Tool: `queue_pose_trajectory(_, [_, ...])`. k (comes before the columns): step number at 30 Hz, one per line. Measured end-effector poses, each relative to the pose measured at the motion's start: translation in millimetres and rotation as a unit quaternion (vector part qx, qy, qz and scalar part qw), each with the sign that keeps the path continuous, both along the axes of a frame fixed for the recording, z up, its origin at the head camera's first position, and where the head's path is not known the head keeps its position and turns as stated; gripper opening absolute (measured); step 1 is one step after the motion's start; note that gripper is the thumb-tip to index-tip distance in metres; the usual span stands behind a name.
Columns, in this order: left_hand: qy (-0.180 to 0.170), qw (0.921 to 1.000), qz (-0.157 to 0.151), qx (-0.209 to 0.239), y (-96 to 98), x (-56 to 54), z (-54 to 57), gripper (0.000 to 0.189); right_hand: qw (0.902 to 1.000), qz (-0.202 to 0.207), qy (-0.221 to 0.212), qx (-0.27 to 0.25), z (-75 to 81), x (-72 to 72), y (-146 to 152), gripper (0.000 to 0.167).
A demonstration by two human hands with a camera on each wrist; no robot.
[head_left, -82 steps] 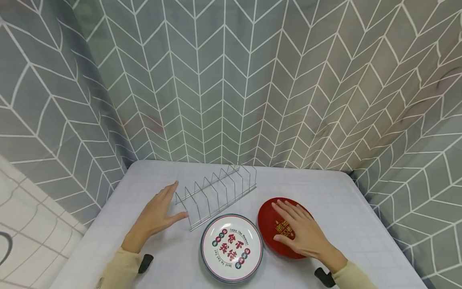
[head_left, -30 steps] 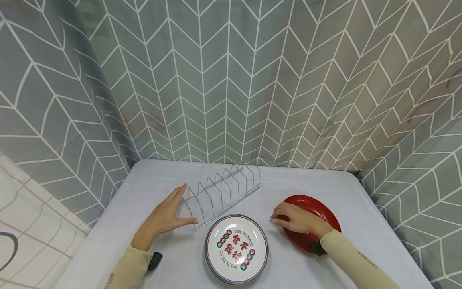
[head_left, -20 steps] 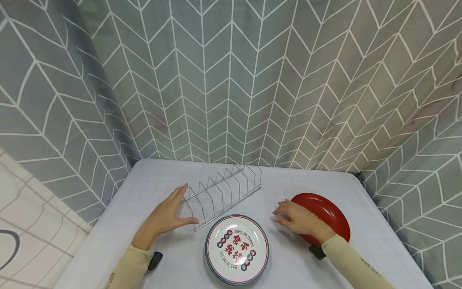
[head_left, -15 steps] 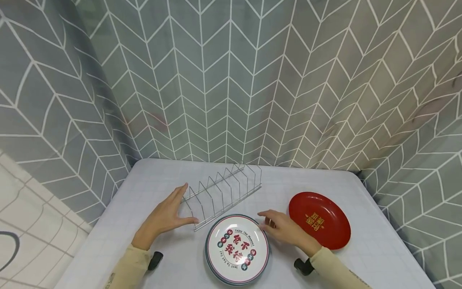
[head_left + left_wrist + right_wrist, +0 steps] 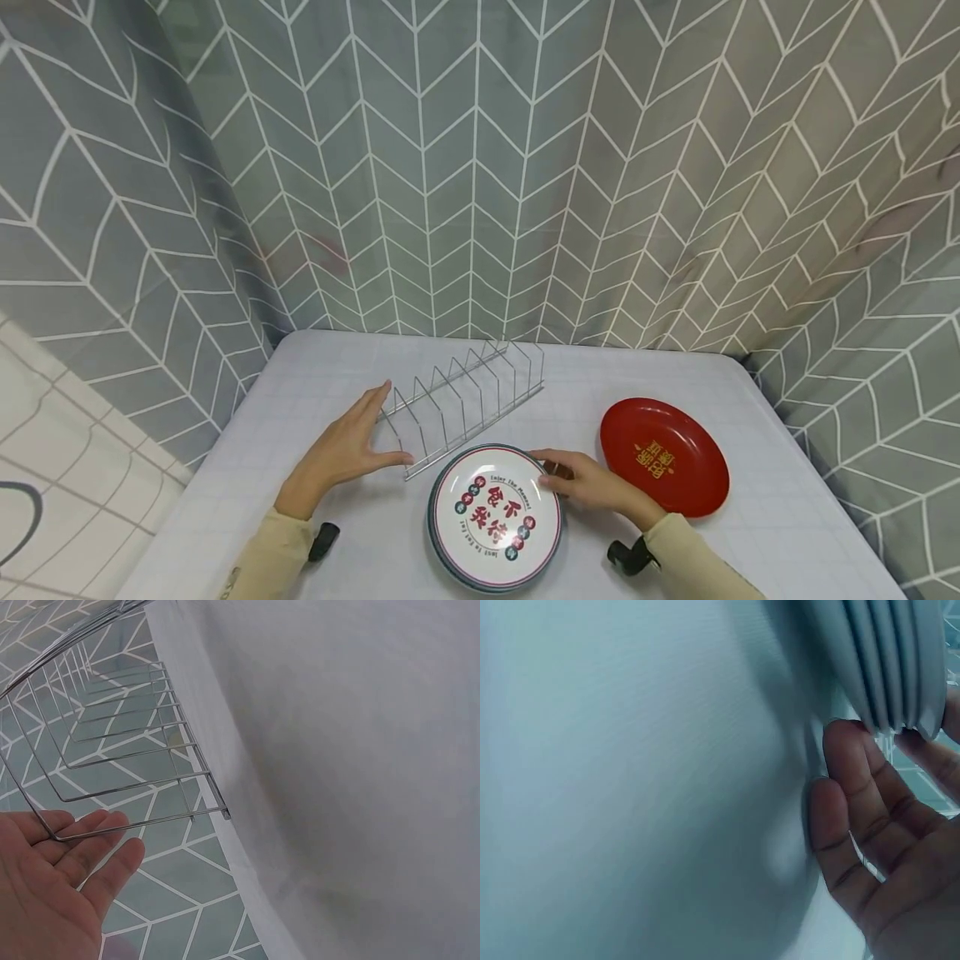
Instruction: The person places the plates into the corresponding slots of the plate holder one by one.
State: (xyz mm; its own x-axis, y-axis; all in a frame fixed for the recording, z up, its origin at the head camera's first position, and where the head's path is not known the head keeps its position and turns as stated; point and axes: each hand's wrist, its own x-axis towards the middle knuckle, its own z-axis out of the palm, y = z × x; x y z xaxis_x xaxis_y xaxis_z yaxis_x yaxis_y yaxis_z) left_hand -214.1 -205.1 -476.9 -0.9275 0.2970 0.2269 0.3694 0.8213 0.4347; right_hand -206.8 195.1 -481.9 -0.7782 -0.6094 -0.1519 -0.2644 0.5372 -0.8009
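Observation:
A stack of white plates (image 5: 491,517) with teal edges and red lettering sits at the front middle of the table. At its upper right rim is my right hand (image 5: 588,483), thumb over the top plate and fingers at the edge. In the right wrist view, the fingertips (image 5: 847,754) meet the rims of several stacked plates (image 5: 885,660). My left hand (image 5: 337,450) is spread, thumb apart, at the near left end of a wire plate rack (image 5: 472,432). The left wrist view has this hand's fingers (image 5: 105,885) against the rack's end wire.
A red plate (image 5: 693,475) with gold characters lies right of the stack, behind the right forearm. White cloth covers the table (image 5: 360,550). Patterned grey curtains (image 5: 480,167) hang round its back and sides.
The red plate has shifted to the right. My right hand has let go of it and come left to the white stack, its thumb now on the top plate. The left hand stays by the rack.

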Motion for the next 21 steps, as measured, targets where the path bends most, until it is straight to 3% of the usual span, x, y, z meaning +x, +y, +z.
queue_pose_trajectory(5, [0.004,1.0000,-0.002,0.000,-1.1,0.0,0.7,0.121,0.9961,-0.065,-0.051,-0.030,5.7,-1.9,9,0.045])
queue_pose_trajectory(10, [-0.001,1.0000,0.002,-0.003,-0.4,1.2,2.0,0.116,0.9753,-0.151,-0.132,-0.093,18.8,0.3,25,0.055])
queue_pose_trajectory(14, [-0.009,0.9999,0.008,-0.002,-0.4,1.3,1.8,0.113,0.9639,-0.162,-0.153,-0.146,25.8,0.2,34,0.058])
queue_pose_trajectory(21, [-0.012,0.9999,0.009,0.002,-0.6,0.4,-1.2,0.114,0.9582,-0.165,-0.151,-0.178,31.8,3.0,36,0.058])
